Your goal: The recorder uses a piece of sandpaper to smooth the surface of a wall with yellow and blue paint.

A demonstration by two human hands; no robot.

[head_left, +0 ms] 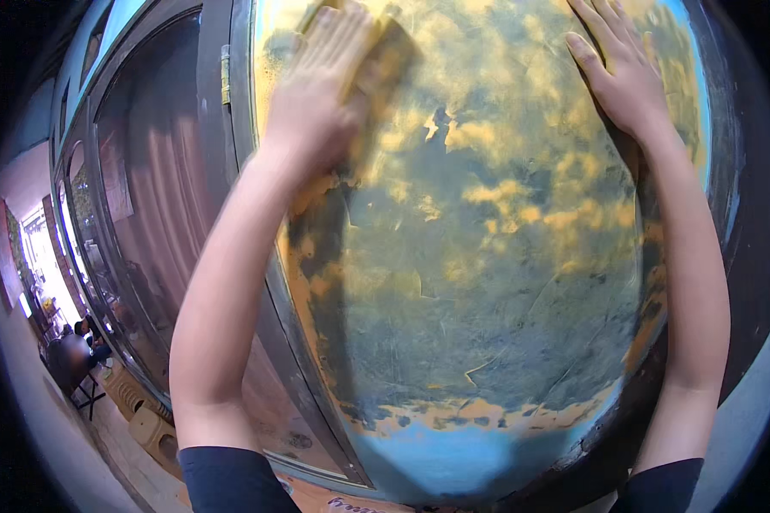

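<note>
I am part-way through rubbing down an old painted panel that fills the middle and right of the frame. My left hand, in the upper left of the panel, lies flat with the fingers together, pressing a yellowish abrasive sheet against the surface; only its edge shows past my fingers at the top of the frame. My right hand, in the upper right, is spread open and flat on the panel, holding nothing, seemingly bracing me.

The panel looks worn: dull dark green-grey in the centre, broken by ragged orange-yellow patches across the upper half and down the left edge, with a smoother blue band along the bottom. Fine scratches and a thin crack run through the lower middle. A dark frame edges it on the right.

I judge the orange patches at centre and the flaking lower edge are not yet dealt with, so the next move calls for firm, even pressure drawn downward.

At the left stands a dark-framed glass door with a curtain behind it.
</note>
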